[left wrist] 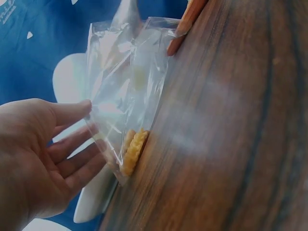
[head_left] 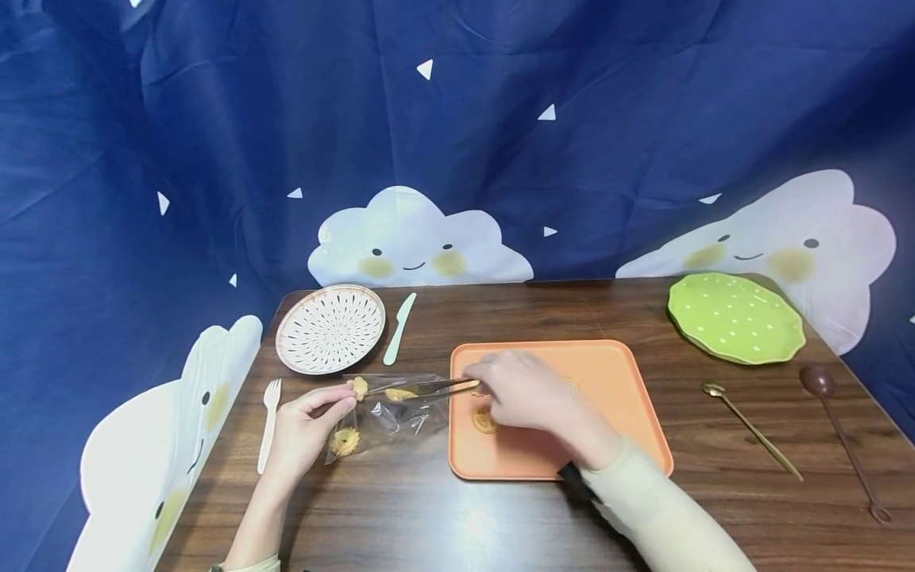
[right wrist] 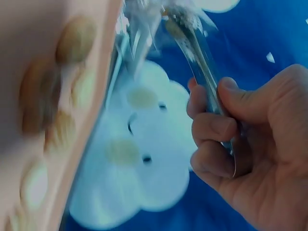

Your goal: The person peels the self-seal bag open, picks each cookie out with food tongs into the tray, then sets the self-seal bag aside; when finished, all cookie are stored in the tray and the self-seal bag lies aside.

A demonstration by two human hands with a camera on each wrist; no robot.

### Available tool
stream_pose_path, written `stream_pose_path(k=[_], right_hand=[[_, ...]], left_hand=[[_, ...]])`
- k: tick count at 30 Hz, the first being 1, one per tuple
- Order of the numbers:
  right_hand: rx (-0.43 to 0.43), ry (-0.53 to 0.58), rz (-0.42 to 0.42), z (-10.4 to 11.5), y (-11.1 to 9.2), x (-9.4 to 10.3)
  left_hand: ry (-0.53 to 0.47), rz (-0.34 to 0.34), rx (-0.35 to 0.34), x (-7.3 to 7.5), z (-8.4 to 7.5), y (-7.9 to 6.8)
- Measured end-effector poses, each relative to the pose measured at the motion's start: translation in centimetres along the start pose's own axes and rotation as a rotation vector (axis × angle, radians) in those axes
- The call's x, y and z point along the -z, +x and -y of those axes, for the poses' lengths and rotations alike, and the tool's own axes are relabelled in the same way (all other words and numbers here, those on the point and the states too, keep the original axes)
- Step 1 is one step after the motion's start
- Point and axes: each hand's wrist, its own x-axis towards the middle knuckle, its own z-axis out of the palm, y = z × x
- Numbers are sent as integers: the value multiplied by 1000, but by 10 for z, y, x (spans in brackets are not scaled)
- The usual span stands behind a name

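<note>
My left hand [head_left: 303, 421] pinches the edge of a clear plastic bag [head_left: 389, 425] between thumb and fingers. Inside the bag lie a ring-shaped cookie [head_left: 345, 441] and another cookie [head_left: 360, 388] by the fingertips; the left wrist view shows cookies [left wrist: 135, 151] at the bag's bottom. My right hand [head_left: 525, 389] grips metal tongs [right wrist: 207, 67], whose arms reach left into the bag. A further cookie [head_left: 400, 393] is at the tongs' arms; whether they clasp it I cannot tell. Under the right hand, an orange tray [head_left: 557, 461] holds several cookies [head_left: 483, 419], partly hidden.
A patterned white plate [head_left: 330, 330], a pale green knife [head_left: 400, 330] and a white fork [head_left: 270, 421] lie at the left. To the right are a green dotted plate [head_left: 736, 318], a gold spoon [head_left: 754, 433] and a brown ladle-like spoon [head_left: 843, 437]. A blue cloth [head_left: 472, 159] hangs behind.
</note>
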Motion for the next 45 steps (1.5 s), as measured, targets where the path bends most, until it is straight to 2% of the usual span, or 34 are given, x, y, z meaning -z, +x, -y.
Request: stream_pose_path(k=[6,12,17,21,24,32,39,42,45], right_hand=[[-99,53,48,-35,-44,32],[-255,169,179,-66,-81,61],[-429,236,319,-86,-95,69],[-498,310,400,-91,-95,69],[-515,346,414,-92,-96,68],[-539,278,412,-95,-95,65],[-568,247,408,-92,-94,71],[-524,222,360,-89,-95,73],[-418,205,258,-82,-91,71]], left_hand=[[-11,0,-15,-1,0,2],[4,2,18,1,1,3],[5,-5,35,3,4,2],[12,-12,31,3,6,2],[27,-12,24,4,6,3],[38,0,43,4,1,2],[25,3,59,4,1,1],[15,7,59,4,1,1],[2,10,53,4,1,2]])
